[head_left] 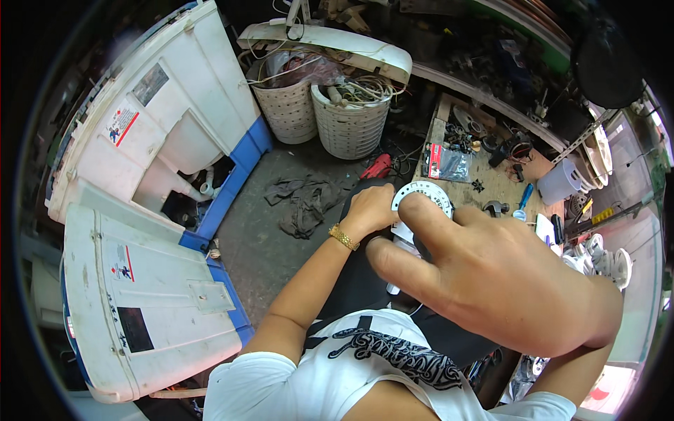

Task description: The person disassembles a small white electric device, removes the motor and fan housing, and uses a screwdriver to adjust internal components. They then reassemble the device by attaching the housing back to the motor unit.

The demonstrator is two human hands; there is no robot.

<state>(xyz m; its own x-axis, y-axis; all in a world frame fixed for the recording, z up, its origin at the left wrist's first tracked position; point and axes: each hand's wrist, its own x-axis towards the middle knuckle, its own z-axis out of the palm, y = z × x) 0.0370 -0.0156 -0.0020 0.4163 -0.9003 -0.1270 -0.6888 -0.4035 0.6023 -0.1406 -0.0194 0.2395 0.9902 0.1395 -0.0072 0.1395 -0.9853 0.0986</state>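
My left hand [372, 209], with a gold bracelet at its wrist, is closed on the edge of a white round plastic part [423, 188] with slots around its rim. A white stem [403, 235] shows below the disc, partly behind my right hand. Raised close to the camera, my right hand [491, 274] covers much of the workbench. Its thumb and forefinger are bent and apart, with nothing visible between them. The other fingers are mostly hidden behind the hand.
White-and-blue washing machine bodies [175, 119] stand at the left. Two white perforated tubs [351, 123] hold wires and scrap. A dark cloth [302, 203] lies on the floor near a red power tool [378, 166]. The wooden bench [495, 189] bears a hammer [496, 208], a blue-handled tool [524, 200] and a plastic cup [559, 181].
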